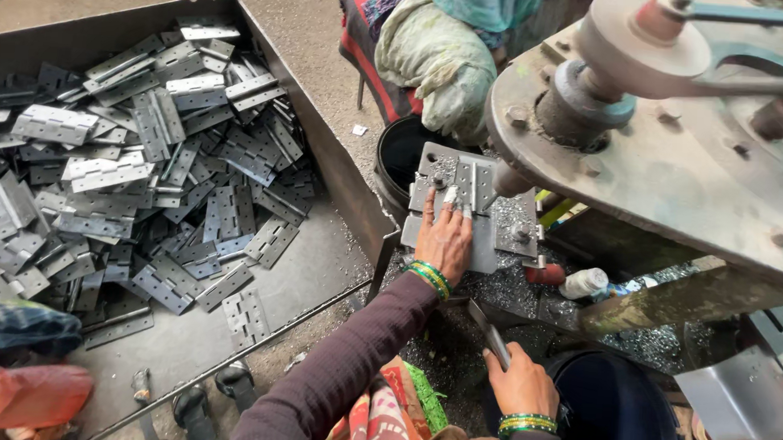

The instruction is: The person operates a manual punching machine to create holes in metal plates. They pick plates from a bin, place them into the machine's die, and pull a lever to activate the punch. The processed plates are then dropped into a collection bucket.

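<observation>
Bottom centre of the frame: right hand (519, 385), green and gold bangles at the wrist, fingers closed around a flat metal hinge piece (491, 334) that sticks up and to the left out of the grip. Just right of it, a dark round bucket (618, 419).

Above, mid-frame: left hand (444, 241), purple sleeve, same bangles, lies palm down with fingers stretched flat, pressing a hinge (472, 185) onto the grey press plate (507, 224). Fingertips touch the hinge right below the press ram (512, 176). Metal shavings are scattered over the plate and the surface around it.

Upper right: heavy machine body (680, 164), worn and greasy.

Left half: a large sheet-metal tray (323, 154) heaped with grey hinges (144, 162), piled loosely.

Top centre: another person in pale green cloth (435, 62), seated.
</observation>
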`<state>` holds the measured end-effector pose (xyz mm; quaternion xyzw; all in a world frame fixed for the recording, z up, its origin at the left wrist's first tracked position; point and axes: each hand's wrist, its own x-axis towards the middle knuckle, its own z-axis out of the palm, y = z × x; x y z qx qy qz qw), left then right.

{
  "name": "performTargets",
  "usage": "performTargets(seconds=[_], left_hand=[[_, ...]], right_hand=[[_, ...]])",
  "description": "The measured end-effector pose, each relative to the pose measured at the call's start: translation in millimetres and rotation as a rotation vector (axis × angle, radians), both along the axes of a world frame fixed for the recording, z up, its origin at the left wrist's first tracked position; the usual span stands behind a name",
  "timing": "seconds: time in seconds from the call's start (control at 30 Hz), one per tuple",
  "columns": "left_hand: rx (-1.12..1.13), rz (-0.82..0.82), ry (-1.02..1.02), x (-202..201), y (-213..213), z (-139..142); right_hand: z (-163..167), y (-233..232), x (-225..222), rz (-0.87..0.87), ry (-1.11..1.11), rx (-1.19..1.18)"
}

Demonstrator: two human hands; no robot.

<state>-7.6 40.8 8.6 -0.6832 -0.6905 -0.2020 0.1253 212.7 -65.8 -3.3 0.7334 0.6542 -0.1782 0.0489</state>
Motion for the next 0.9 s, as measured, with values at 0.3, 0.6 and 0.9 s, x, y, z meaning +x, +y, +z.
performTargets(seconds=[0.3,0.6,0.9], left_hand=[[-0.02,-0.071,-0.019,-2,-8,-10],[-0.176,-0.069,-0.081,-6,1,11],[0.2,-0.39,-0.319,-33,-102,-6]], right_hand=[[-138,-12,27,-0.024,0.16,0.102],[-53,-6,19,0.002,0.122,0.013],[-20,-14,4,0.036,0.169,0.059]])
